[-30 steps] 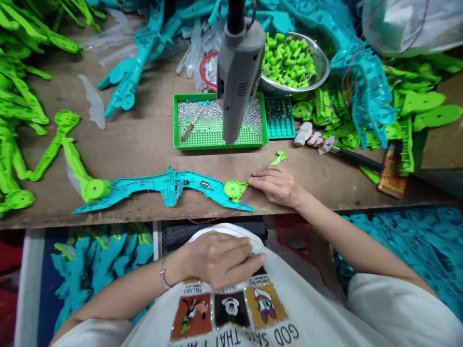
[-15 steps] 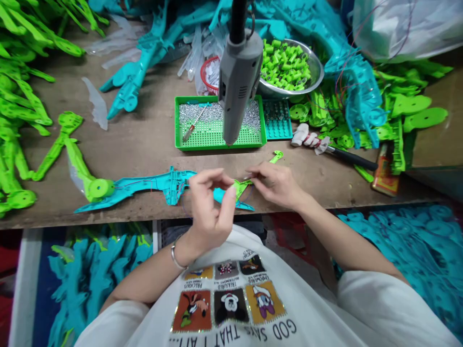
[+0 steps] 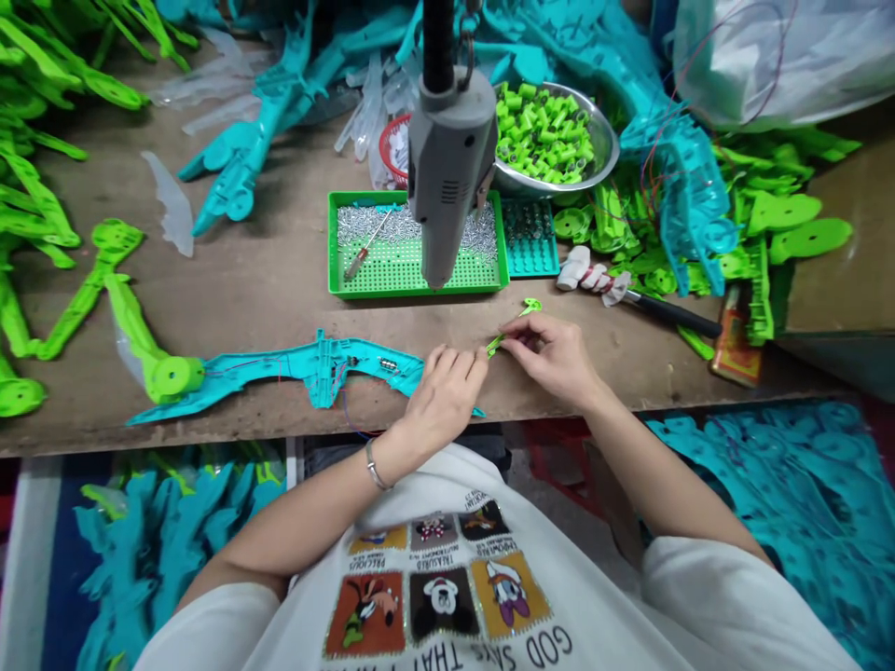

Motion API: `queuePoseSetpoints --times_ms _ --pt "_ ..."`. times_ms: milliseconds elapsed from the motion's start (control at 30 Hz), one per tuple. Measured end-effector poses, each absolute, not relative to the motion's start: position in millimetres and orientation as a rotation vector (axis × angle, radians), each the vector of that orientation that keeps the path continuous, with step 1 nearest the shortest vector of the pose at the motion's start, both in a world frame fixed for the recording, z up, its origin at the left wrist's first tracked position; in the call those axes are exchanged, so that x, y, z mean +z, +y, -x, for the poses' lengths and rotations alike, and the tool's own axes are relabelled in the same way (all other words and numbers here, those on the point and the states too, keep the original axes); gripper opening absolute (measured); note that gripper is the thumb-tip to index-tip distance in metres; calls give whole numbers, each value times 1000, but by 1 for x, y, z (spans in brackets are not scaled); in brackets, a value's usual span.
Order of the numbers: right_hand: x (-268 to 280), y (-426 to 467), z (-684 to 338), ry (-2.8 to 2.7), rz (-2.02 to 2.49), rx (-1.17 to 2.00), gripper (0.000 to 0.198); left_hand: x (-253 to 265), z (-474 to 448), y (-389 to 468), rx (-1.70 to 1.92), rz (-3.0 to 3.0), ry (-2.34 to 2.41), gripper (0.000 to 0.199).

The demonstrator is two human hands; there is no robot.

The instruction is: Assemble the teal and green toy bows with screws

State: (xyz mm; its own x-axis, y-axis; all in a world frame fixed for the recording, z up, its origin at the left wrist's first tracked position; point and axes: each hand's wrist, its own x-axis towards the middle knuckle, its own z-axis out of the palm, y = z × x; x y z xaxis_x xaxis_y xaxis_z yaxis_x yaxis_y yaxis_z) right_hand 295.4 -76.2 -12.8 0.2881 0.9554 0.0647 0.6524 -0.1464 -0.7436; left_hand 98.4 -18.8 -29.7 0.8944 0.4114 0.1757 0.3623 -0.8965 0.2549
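A long turquoise plastic shell half [image 3: 252, 373], bow-shaped and open side up, lies along the table's front edge. Thin wires run in it, and a small metal spring-like part [image 3: 389, 364] sits in its right section. My left hand [image 3: 447, 396] is closed over the shell's right end, fingers together, hiding what is under them. Just beyond, my right hand [image 3: 552, 359] pinches a slim lime-green plastic arm [image 3: 532, 306], whose middle is partly covered by the fingers. At the shell's left end a green jointed limb [image 3: 150, 349] is attached.
A grey electric screwdriver [image 3: 454, 177] hangs over a green tray [image 3: 419, 291] of screws. Behind stand a metal bowl [image 3: 605, 154] of green parts and a teal tray [image 3: 535, 242]. A cloth-wrapped hammer-like tool [image 3: 657, 303] lies right. Green parts [image 3: 34, 196] pile up left.
My left hand has turned palm down and come down onto the shell's right end. My right hand stays on the green arm. The whole view has shifted slightly.
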Motion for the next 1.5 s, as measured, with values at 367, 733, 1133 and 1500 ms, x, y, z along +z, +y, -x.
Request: queuePoseSetpoints --times_ms 367,733,1133,1500 --pt "-15 -85 -304 -1327 1920 520 7 -21 -104 -18 155 -2988 533 41" --pt "-17 -74 -305 -1400 1986 429 16 -1 -104 -12 -168 -3074 281 49" --pt "-14 -68 -321 -1465 1942 517 14 -1 -106 -10 -169 -3126 218 47" --pt "-22 -67 -323 -1156 1827 762 15 10 -115 -4 -211 -3177 86 39"
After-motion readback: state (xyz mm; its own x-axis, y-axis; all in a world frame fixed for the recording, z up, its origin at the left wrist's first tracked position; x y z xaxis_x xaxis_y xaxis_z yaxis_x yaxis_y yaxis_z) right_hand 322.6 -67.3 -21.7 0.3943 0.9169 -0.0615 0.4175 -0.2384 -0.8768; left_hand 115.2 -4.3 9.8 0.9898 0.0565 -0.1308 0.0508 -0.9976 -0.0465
